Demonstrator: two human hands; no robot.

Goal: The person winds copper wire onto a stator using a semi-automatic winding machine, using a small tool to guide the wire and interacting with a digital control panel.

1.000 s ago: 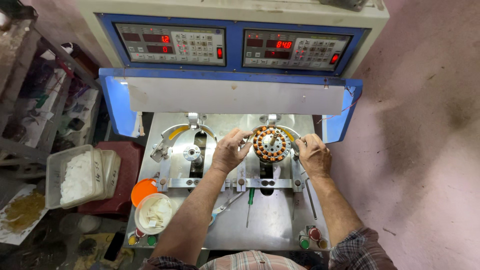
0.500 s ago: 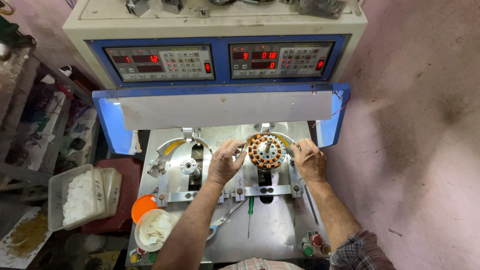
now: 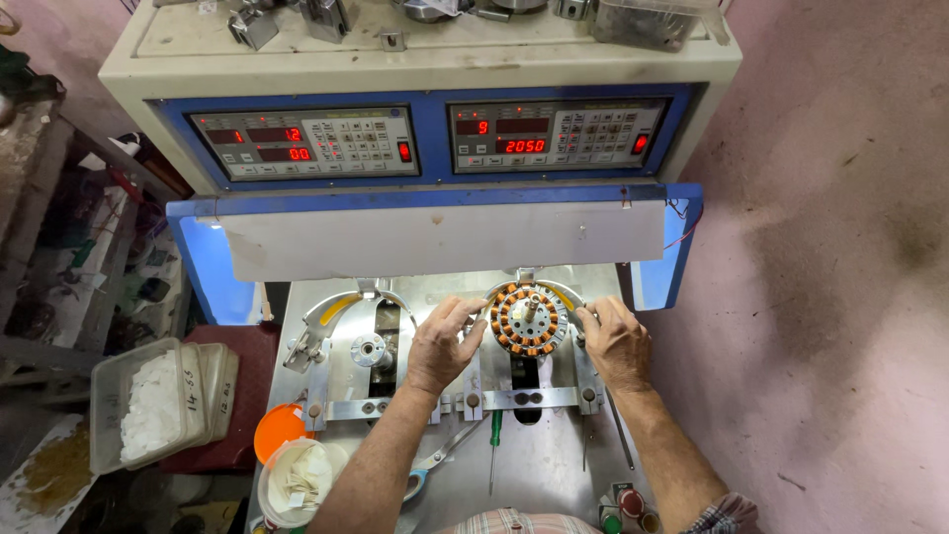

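Note:
A round stator (image 3: 529, 319) with copper-wound coils sits on the right spindle of a winding machine's metal bed (image 3: 539, 465). My left hand (image 3: 445, 343) rests at its left edge, fingers touching the rim. Its right edge is touched by the fingertips of my right hand (image 3: 615, 341). Both hands press on the stator from opposite sides. The left spindle (image 3: 371, 349) is bare.
Two control panels (image 3: 306, 141) (image 3: 559, 132) with red displays face me above a blue-edged guard (image 3: 445, 237). On the bed lie scissors (image 3: 435, 463) and a green screwdriver (image 3: 493, 450). A clear box of white pieces (image 3: 148, 403), an orange lid (image 3: 278, 429) and a tub (image 3: 297, 480) stand to the left.
The view has shifted so the machine sits lower in frame. My hands stay on either side of the stator, with little change in their grip.

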